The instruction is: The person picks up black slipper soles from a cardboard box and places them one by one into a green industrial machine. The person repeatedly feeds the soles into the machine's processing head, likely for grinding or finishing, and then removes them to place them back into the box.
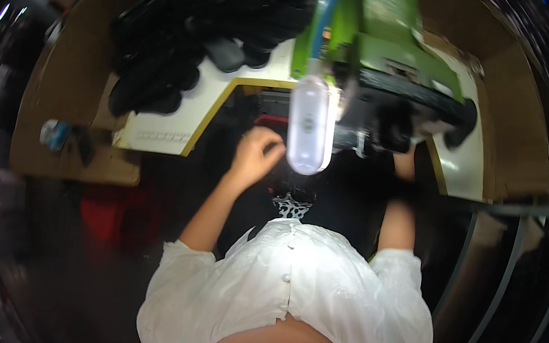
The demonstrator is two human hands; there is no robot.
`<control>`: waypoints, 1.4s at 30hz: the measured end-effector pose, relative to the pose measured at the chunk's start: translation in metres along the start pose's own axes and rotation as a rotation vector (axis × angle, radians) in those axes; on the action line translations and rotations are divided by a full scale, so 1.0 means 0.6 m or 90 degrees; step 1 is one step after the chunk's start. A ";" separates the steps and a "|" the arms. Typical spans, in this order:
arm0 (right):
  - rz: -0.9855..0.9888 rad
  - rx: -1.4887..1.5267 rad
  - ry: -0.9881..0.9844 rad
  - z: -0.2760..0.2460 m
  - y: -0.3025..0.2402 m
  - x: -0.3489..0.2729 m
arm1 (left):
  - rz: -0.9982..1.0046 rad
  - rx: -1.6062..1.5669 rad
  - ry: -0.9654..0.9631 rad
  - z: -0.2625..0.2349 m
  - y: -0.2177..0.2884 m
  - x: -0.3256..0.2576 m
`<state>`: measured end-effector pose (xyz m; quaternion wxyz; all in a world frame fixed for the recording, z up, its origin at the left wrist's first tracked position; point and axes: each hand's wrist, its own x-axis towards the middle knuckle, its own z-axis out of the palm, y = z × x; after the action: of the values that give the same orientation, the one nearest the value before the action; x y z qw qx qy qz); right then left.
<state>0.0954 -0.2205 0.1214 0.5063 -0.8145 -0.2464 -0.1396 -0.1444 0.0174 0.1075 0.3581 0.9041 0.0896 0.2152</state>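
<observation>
My left hand is raised in front of the green machine, left of its pale, rounded lamp. Its fingers curl round toward the thumb in a loose pinch. Anything between the tips is too small to make out. My right hand reaches up under the right side of the machine's dark head. That hand's fingers are hidden behind the head, and a blurred dark shape crosses the wrist. Whether it holds anything does not show.
Many dark, shoe-like pieces lie heaped on the white tabletop, which has a yellow-edged cutout. Cardboard walls stand around it. A blue-and-white item rests on cardboard at the left. Below it is a red bin. Metal bars run along the right.
</observation>
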 end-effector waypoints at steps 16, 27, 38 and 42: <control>0.184 0.166 -0.311 0.049 -0.007 -0.234 | 0.062 0.052 0.385 -0.127 0.007 0.041; 0.338 0.453 -0.502 0.059 -0.085 -0.330 | -0.172 -0.625 -0.263 0.031 0.195 0.007; 0.371 0.387 -0.501 -0.024 -0.117 -0.292 | -0.260 -0.573 -0.153 0.041 0.168 -0.007; 0.375 0.329 -0.469 -0.131 -0.107 -0.195 | -0.179 -0.434 -0.062 0.051 0.128 -0.024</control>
<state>-0.0358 -0.2979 0.1493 0.5878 -0.6930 -0.1950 0.3689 -0.1427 -0.0615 0.1354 0.6687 0.7208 0.1190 0.1380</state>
